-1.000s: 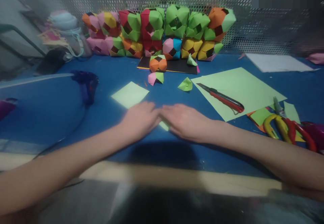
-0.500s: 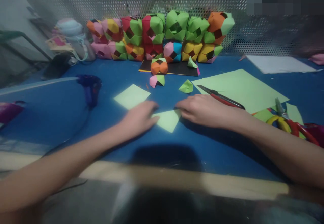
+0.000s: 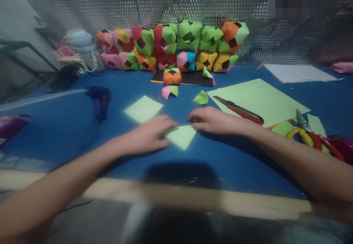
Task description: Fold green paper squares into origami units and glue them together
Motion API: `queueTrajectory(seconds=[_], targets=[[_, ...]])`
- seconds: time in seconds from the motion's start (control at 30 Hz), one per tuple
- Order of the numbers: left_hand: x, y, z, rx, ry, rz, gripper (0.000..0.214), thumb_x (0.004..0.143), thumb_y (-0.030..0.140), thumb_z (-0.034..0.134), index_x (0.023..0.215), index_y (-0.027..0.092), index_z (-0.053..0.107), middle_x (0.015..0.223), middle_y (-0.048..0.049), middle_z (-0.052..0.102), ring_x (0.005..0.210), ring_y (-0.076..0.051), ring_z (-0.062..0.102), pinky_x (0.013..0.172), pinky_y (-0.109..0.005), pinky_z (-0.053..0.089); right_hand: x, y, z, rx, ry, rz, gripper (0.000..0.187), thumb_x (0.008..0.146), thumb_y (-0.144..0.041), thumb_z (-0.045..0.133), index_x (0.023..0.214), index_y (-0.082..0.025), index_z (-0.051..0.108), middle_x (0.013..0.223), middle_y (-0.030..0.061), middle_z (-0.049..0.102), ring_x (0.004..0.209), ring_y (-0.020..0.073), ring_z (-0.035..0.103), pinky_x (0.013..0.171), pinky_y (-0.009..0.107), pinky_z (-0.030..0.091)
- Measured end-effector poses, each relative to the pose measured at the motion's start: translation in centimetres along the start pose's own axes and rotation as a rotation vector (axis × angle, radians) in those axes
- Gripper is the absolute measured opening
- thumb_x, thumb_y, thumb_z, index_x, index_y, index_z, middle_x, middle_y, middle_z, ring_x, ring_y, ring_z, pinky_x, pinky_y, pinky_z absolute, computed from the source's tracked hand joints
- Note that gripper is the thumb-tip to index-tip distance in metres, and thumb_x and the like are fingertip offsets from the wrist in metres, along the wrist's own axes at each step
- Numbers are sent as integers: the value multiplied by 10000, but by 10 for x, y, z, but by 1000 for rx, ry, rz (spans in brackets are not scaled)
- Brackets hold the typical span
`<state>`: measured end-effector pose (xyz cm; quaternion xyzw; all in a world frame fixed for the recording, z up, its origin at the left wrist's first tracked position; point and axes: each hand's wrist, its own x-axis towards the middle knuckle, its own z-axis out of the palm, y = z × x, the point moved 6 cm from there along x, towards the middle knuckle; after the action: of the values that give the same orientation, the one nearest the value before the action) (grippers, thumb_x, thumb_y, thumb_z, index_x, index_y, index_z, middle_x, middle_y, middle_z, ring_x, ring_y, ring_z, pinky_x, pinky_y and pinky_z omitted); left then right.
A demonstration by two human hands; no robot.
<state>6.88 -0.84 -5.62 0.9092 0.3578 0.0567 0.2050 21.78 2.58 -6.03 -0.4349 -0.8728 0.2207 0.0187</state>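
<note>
A small pale green sheet of paper (image 3: 182, 138), folded with a point toward me, lies on the blue tabletop between my hands. At its left edge is my left hand (image 3: 154, 132), slightly blurred, its thumb apart from the stretched fingers. My right hand (image 3: 211, 119) has its fingers curled and pinched at the paper's right corner. Another pale green square (image 3: 143, 108) lies flat just beyond my left hand. Past my right hand sits a small folded green paper piece (image 3: 201, 97).
Colourful folded-paper balls (image 3: 190, 36) are stacked at the back. A large green sheet (image 3: 256, 93) with a box cutter (image 3: 239, 110) on it lies to the right, near scissors (image 3: 317, 137). A blue glue gun (image 3: 100, 99) stands left.
My left hand has loosened from the paper, its thumb and fingers now wider apart. My right hand stays at the right corner. The view has shifted slightly.
</note>
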Motion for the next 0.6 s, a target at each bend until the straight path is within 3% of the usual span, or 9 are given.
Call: queueTrajectory(seconds=[0.2, 0.33, 0.43, 0.53, 0.6], targets=[[-2, -7, 0, 28, 3, 18, 324, 836, 155, 408, 1126, 171, 552, 1035, -77, 565, 951, -177, 525, 839, -311, 426, 0, 2, 0, 50, -1, 2, 232, 838, -237, 493, 991, -156, 647, 970, 74, 676, 831, 182, 594, 743, 283, 424], [4, -12, -3, 25, 93, -51, 228, 849, 188, 392, 914, 131, 603, 864, -66, 591, 786, -160, 531, 736, -293, 423, -1, 0, -4, 139, 15, -38, 342, 911, -383, 391, 945, -148, 636, 955, 84, 667, 846, 193, 591, 759, 303, 430], [4, -25, -13, -27, 274, -237, 156, 805, 220, 446, 725, 145, 558, 701, -25, 563, 644, -140, 488, 619, -272, 387, 1, 8, -13, 286, 198, 40, 421, 926, -466, 332, 971, -154, 611, 999, 89, 654, 910, 203, 586, 801, 323, 441], [-1, -38, -19, -146, 402, -431, 136, 752, 247, 499, 642, 168, 495, 627, -2, 549, 594, -134, 469, 555, -258, 350, 2, 24, -17, 568, 481, 177, 433, 877, -489, 448, 1154, -164, 515, 1180, 108, 589, 1007, 203, 577, 816, 321, 472], [-3, -42, -20, -205, 448, -497, 143, 727, 265, 525, 630, 177, 467, 616, 1, 549, 589, -136, 471, 539, -257, 339, 4, 30, -9, 742, 514, 215, 507, 862, -520, 460, 1214, -156, 453, 1226, 136, 557, 1004, 203, 592, 761, 306, 506]])
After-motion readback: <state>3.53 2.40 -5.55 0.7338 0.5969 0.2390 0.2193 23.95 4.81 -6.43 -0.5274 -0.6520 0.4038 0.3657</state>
